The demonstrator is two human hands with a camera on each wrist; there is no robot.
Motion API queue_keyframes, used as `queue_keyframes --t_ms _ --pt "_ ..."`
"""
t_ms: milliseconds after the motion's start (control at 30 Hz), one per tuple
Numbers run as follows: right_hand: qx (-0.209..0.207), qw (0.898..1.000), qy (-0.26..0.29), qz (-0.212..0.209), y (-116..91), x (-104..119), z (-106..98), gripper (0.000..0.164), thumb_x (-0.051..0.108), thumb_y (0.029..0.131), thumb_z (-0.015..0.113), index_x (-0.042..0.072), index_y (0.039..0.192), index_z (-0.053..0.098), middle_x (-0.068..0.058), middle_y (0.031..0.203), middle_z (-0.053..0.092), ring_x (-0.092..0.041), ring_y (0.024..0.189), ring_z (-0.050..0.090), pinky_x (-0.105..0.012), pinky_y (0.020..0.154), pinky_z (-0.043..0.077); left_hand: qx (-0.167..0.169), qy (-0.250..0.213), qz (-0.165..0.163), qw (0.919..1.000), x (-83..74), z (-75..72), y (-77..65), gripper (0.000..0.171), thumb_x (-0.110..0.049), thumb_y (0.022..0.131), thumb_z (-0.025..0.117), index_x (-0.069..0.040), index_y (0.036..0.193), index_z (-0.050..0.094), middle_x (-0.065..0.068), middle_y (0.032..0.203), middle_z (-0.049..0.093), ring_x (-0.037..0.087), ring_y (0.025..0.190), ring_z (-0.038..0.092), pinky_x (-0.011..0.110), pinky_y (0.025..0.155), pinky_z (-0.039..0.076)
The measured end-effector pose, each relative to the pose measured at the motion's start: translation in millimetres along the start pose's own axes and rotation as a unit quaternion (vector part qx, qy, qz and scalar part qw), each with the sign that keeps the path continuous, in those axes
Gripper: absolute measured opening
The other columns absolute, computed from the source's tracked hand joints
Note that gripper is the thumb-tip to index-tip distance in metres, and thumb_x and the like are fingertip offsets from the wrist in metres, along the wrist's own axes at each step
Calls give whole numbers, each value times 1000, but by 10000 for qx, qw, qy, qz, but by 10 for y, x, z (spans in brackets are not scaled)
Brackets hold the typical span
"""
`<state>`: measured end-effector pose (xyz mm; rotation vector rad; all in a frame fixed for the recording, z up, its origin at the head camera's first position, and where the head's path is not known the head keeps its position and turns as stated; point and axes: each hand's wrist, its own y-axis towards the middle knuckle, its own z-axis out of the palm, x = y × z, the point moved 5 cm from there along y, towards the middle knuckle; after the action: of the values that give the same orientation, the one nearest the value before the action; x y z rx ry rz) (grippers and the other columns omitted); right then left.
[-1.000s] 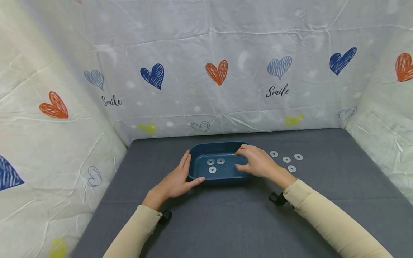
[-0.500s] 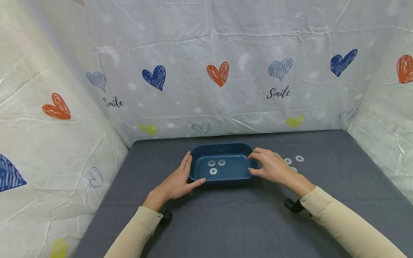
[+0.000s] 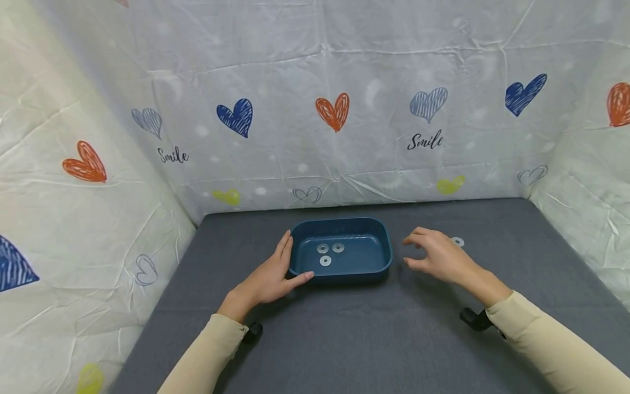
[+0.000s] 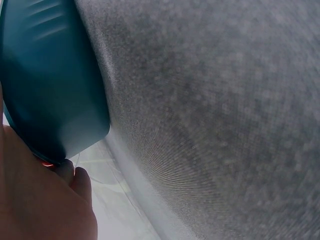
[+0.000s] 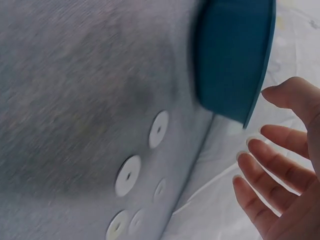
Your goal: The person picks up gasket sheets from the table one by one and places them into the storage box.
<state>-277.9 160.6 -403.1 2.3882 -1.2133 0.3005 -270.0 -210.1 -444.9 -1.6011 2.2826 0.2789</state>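
Note:
A blue rectangular tray (image 3: 366, 254) sits on the dark cloth, with three pale flat washers (image 3: 322, 261) lying inside on its left half. My left hand (image 3: 268, 276) rests against the tray's left end, its fingers straight along the side and its thumb on the front rim. To the right of the tray, my right hand (image 3: 435, 256) hovers with bent, parted fingers and nothing between them. Past its knuckles one washer (image 3: 460, 244) shows in the head view. The right wrist view reveals several washers (image 5: 122, 186) on the cloth below that hand, mostly hidden from the head camera.
Dark grey cloth (image 3: 334, 339) covers the table. White sheeting printed with hearts (image 3: 280, 153) walls in the back and both sides, and the tray stands near the table's back edge (image 3: 246, 212). A black wrist mount (image 3: 474, 319) hangs beneath the right wrist.
My right hand has drawn back from over the tray and moved right, now covering most of the loose washers. My left hand, the tray and the three washers inside stay put.

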Motion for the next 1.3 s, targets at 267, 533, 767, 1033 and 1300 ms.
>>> queue_keyframes --t_ms 267,533,767,1033,1300 --pt "46 9995 65 307 -151 -214 -37 35 17 88 82 2 118 73 -11 117 67 -32 99 67 -36 68 53 41 -54 -1 10000 -9 -9 -3 119 -84 88 46 -7 164 -4 7 172 -12 33 155 19 53 118 31" --pt "5 9987 -111 488 -254 -494 -36 32 14 88 80 0 116 73 -13 113 68 -34 100 67 -48 77 56 37 -19 3 10000 -12 -21 -6 119 -85 88 45 -7 164 -4 7 172 -12 32 155 18 53 118 31" --pt "-25 9981 -198 588 -307 -671 -26 34 13 88 79 -1 118 72 -14 114 68 -35 102 66 -52 80 54 57 -21 -19 10000 -2 -11 -2 119 -85 89 45 -8 164 -4 7 172 -13 33 154 22 53 117 33" --pt "-103 9964 -166 827 -335 -859 -37 36 14 88 79 -4 119 71 -19 117 65 -37 99 65 -54 79 53 49 -34 -43 10000 3 -2 12 119 -85 88 45 -8 164 -5 6 172 -13 32 155 20 54 118 32" --pt "-163 9941 -132 1062 -380 -1053 -21 38 19 87 81 -5 115 71 -23 115 64 -36 95 64 -55 78 52 93 -48 -61 9999 15 7 13 120 -85 88 45 -9 164 -6 5 172 -14 32 155 19 54 118 32"
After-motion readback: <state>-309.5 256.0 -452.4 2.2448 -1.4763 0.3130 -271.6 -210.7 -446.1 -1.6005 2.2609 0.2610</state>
